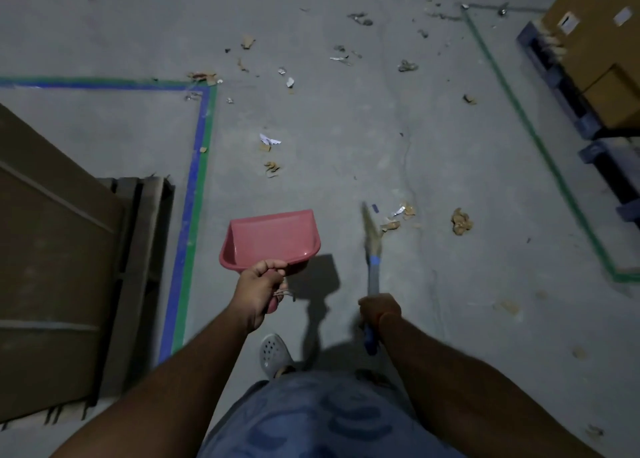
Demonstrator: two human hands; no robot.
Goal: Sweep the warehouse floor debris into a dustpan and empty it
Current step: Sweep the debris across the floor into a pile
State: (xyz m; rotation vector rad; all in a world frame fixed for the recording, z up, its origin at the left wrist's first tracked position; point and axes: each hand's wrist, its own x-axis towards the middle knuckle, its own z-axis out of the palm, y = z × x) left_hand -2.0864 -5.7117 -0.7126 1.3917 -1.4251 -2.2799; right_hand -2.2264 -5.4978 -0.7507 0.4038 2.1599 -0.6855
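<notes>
- A flat brown cardboard sheet (52, 267) lies on a slatted wooden pallet (138, 250), inside blue-and-green floor tape (194, 180).
- The left hand (258, 293) grips the handle of a smooth pink plastic dustpan (272, 238), held above the floor.
- Paper and cardboard scraps (460, 220) litter the grey concrete floor (346, 128).
- The right hand (379, 310) grips a blue-handled broom (372, 250), bristles blurred beside the scraps.
- Stacked cartons (595, 42) sit on dark pallets.

Legible text: none. White labels (568, 22) on cardboard boxes (595, 28), upper right of the frame, are too blurred and small to read.
</notes>
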